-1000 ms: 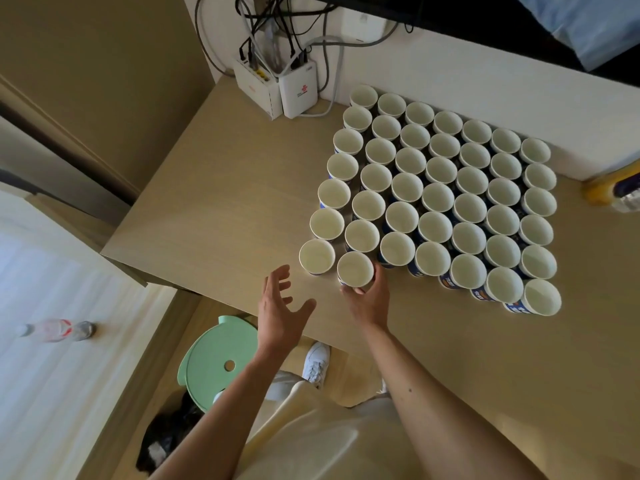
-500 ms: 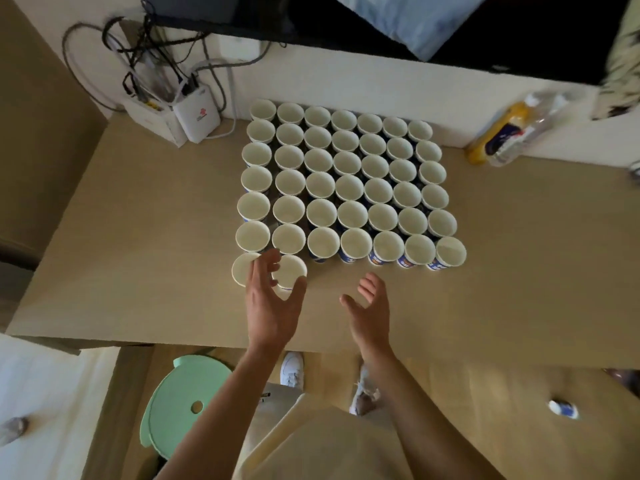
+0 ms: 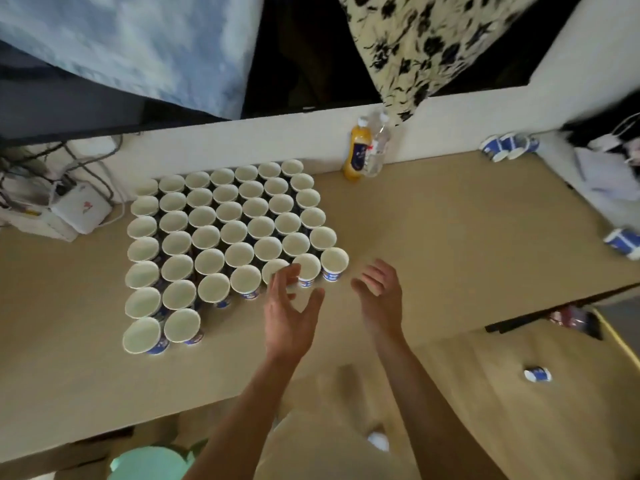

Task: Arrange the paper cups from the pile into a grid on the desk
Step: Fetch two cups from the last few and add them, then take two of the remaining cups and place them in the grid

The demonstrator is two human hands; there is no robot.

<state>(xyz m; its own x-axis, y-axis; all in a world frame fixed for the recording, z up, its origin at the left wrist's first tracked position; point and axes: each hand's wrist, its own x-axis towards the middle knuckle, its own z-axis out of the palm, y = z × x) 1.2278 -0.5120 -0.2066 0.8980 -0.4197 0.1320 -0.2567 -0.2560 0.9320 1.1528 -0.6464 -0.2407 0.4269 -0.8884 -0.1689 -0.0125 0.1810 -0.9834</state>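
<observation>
Compared with half a second ago, my view has swung to the right, so the right end of the desk (image 3: 450, 237) now shows. Both hands have moved away from the near-left corner of the grid (image 3: 235, 233) to its near-right corner. One second ago the right hand (image 3: 381, 296) was touching a cup in the near short row; now it holds nothing, with its fingers loosely bent above bare desk, just right of the corner cup (image 3: 334, 263). The left hand (image 3: 289, 317) is spread wide and also holds nothing. Its fingertips (image 3: 291, 271) are in front of a cup in the near full row, but I cannot tell if they touch it.

I count 44 upright cups in the grid: six rows of seven, and two more at the near-left end. At the far right, against the wall, lies the pile (image 3: 507, 147). It looks like three cups, but the blur makes this uncertain. One single cup (image 3: 623, 241) lies on its side near the right edge, and one cup (image 3: 536, 374) is on the floor. Two bottles stand behind the grid, an orange bottle (image 3: 355, 154) and a clear bottle (image 3: 377, 150).
</observation>
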